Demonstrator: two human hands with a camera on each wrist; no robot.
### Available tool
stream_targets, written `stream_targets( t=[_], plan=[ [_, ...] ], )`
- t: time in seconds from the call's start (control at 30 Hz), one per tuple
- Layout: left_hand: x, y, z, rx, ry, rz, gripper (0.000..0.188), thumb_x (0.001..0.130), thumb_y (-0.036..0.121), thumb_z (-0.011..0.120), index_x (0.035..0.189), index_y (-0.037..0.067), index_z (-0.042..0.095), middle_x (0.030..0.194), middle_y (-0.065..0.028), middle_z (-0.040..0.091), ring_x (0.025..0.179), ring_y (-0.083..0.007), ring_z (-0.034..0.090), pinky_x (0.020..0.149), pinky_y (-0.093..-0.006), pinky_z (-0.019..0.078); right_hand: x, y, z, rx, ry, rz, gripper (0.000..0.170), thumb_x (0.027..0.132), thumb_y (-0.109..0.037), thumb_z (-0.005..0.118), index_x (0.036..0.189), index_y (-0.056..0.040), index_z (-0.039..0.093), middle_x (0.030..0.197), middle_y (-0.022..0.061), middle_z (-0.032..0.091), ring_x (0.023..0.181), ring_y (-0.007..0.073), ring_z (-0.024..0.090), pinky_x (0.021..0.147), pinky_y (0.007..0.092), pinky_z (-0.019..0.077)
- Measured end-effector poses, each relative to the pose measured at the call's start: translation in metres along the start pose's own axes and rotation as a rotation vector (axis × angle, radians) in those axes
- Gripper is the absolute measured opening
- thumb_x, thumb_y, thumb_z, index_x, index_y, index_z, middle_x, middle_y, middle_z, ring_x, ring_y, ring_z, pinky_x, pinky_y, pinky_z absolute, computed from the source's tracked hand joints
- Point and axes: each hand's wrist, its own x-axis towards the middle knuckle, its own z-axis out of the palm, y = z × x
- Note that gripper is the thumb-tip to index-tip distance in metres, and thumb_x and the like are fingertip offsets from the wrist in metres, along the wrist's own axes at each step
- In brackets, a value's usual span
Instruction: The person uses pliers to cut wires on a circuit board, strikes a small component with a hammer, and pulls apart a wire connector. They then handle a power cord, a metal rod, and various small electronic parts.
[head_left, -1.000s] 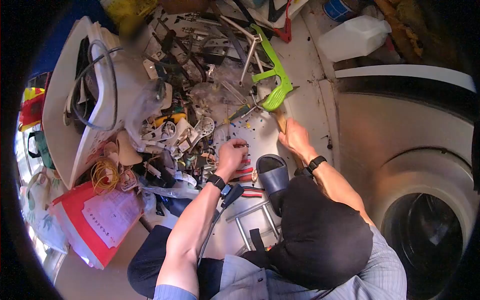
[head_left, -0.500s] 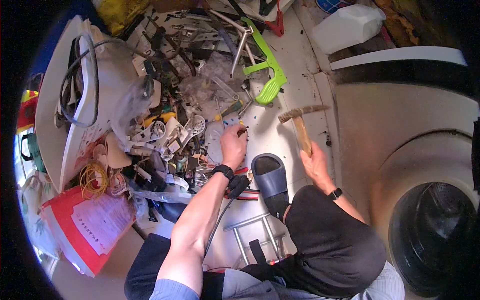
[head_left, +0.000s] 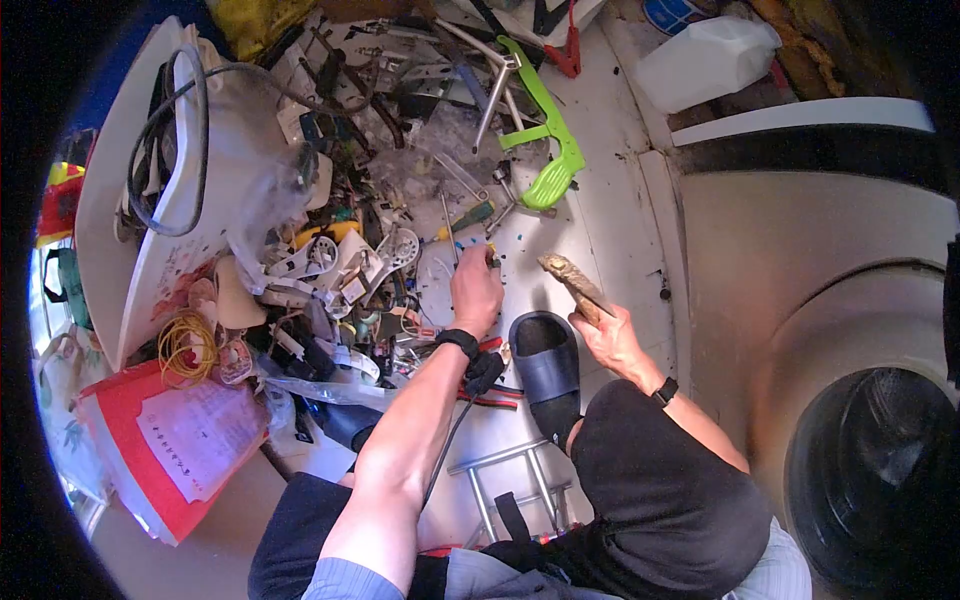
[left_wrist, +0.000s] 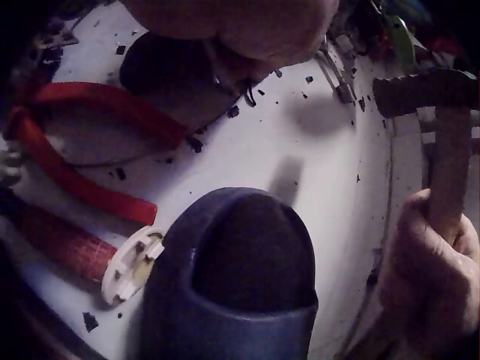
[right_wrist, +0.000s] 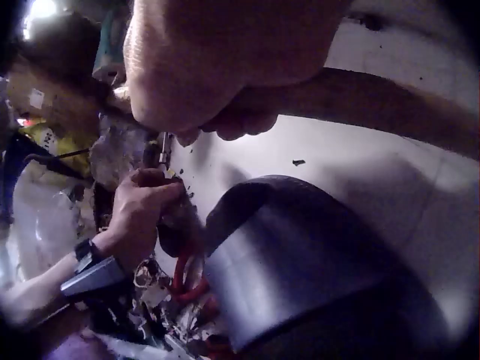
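On your white floor [head_left: 600,240], junk [head_left: 355,275] lies left, a big machine [head_left: 740,230] right. Your right hand [head_left: 612,342] grips a hammer [head_left: 573,280]; whether your left hand [head_left: 477,292] grips, I can't tell.

Head view: bright, fisheye-bent, black corners | wrist views: dim, dark-cornered | soft floor [left_wrist: 341,187] shadows

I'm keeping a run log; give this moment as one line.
right grip: holds hammer, raised off floor | left grip: curled, contents unclear
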Motion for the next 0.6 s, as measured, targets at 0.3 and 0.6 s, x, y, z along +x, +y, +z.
stream_targets(
  t=[0.3, 0.6],
  plan=[
    [-0.013, 0.005, -0.015, -0.056, -0.118, -0.076, 0.029, 0.086, -0.001, 0.06, 0.114, 0.0, 0.057, 0.107, -0.0233, 0.063, 0.102, -0.045, 0.063, 0.086, -0.051, 0.051, 0.005, -0.018, 0.022, -0.101, -0.056, -0.175, 0.024, 0.094, -0.012, 0.072, 0.114, -0.0017, 0.064, 0.088, 0.0173, 0.067, 0.079, 0.0308, 0.067, 0.072, 0.0406, 0.0542],
    [-0.036, -0.006, -0.036, -0.194, 0.017, -0.083, 0.038, 0.085, -0.004, 0.056, 0.123, -0.003, 0.056, 0.108, -0.0246, 0.063, 0.099, -0.0434, 0.063, 0.088, -0.0495, 0.0513, 0.026, -0.038, 0.038, -0.259, -0.088, -0.19, 0.026, 0.098, -0.014, 0.067, 0.118, -0.0028, 0.057, 0.091, 0.0235, 0.069, 0.084, 0.0457, 0.069, 0.071, 0.0517, 0.0555]
  ],
)
